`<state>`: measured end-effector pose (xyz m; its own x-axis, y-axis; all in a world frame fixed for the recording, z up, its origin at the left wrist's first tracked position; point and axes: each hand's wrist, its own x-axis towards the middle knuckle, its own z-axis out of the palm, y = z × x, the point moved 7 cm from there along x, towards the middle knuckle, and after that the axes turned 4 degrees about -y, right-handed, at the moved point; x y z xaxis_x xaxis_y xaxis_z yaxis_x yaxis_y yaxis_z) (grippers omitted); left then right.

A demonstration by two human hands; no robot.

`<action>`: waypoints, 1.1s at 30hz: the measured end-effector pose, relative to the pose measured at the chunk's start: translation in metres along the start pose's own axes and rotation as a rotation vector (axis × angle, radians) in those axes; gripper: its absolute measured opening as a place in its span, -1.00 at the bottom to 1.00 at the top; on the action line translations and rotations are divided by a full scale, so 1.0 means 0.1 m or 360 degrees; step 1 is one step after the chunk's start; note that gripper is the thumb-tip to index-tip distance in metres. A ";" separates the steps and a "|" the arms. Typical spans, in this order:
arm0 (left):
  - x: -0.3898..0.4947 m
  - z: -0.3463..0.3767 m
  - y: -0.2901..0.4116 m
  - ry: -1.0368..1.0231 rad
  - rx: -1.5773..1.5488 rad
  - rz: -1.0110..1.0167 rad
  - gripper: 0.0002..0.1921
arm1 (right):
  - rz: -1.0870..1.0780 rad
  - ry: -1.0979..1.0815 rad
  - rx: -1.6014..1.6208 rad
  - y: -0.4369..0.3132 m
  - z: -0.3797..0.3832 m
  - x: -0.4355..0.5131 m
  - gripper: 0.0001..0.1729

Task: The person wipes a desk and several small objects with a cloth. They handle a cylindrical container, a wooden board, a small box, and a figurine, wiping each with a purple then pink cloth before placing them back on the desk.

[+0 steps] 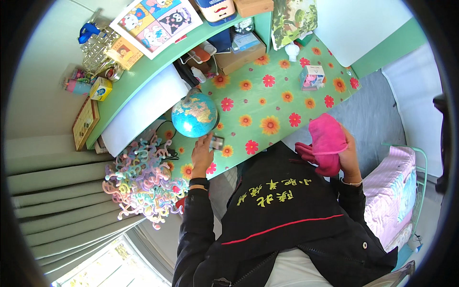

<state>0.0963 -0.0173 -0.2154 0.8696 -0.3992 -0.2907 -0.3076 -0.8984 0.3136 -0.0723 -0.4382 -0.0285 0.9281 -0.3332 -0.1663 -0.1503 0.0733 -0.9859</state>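
My left hand (pixel 203 156) is on the flower-patterned table cover (pixel 247 104), just below a globe (pixel 194 114). Its fingers are by a small card-like item (pixel 217 142), blurred, and whether they grip it is unclear. In my right hand (pixel 350 158), off the desk's front edge, is a bunched pink cloth (pixel 327 136). A darker pink part of cloth (pixel 304 152) hangs beside it. A small box with a pictured figure (pixel 312 78) stands towards the desk's far right.
A mass of pastel curly balloon-like strands (pixel 147 179) lies left of my left arm. Behind the globe runs a green shelf (pixel 143 75) bearing a framed cartoon picture (pixel 156 27). A white bottle (pixel 198 74) and a white vase-like item (pixel 292 51) stand on the desk; a pink-covered bed (pixel 389 193) is at right.
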 end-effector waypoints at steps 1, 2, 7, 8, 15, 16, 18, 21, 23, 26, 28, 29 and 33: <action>-0.01 0.01 0.00 -0.0041 -0.0031 0.0021 -0.18 | 0.0008 -0.0022 0.0022 0.02 0.05 0.02 -0.59; -0.02 0.03 -0.01 -0.0067 -0.0038 0.0011 -0.21 | -0.0025 -0.0095 -0.0023 0.01 0.11 0.03 -0.60; -0.10 0.03 -0.06 0.0110 -0.0071 0.0117 -0.38 | -0.0058 -0.0299 0.0055 0.04 0.42 0.11 -0.58; -0.10 0.08 -0.14 0.0040 -0.0119 -0.0033 -0.40 | -0.0056 -0.0238 0.0020 0.05 0.45 0.12 -0.59; -0.27 0.14 0.01 -0.0372 -0.1749 -0.0372 -0.51 | -0.0083 -0.0241 0.0023 0.12 0.70 0.14 -0.58; -0.32 0.04 0.17 -0.0402 -0.1995 -0.0286 -0.60 | -0.0077 -0.0250 0.0023 0.13 0.75 0.15 -0.58; -0.45 -0.20 0.52 -0.0543 -0.2278 -0.0202 -0.57 | -0.0066 -0.0301 -0.0016 0.15 0.87 0.17 -0.58; -0.63 -0.66 1.07 -0.0689 -0.2606 -0.0048 -0.52 | -0.0181 -0.0478 -0.0215 0.05 1.10 0.20 -0.57; -0.71 -0.96 1.35 -0.0794 -0.2677 0.0063 -0.48 | -0.0201 -0.0581 -0.0251 -0.02 1.25 0.20 -0.56; -0.78 -1.29 1.65 -0.0922 -0.2611 0.0281 -0.44 | -0.0135 -0.0628 -0.0061 -0.09 1.39 0.19 -0.51; -0.83 -1.43 1.75 -0.0914 -0.2551 0.0461 -0.43 | -0.0139 -0.0638 0.0100 -0.14 1.43 0.20 -0.48; -0.85 -1.49 1.79 -0.0896 -0.2529 0.0559 -0.42 | -0.0102 -0.0640 0.0207 -0.16 1.43 0.22 -0.47; -0.92 -1.46 1.83 -0.1049 -0.2554 0.0461 -0.48 | 0.0031 -0.0692 0.0523 -0.25 1.43 0.28 -0.44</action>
<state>0.0166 -0.1184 0.0008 0.4490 -0.8644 -0.2263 0.5930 0.0987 0.7992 0.0062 -0.3152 -0.0063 0.9920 0.0853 -0.0931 -0.1192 0.3888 -0.9136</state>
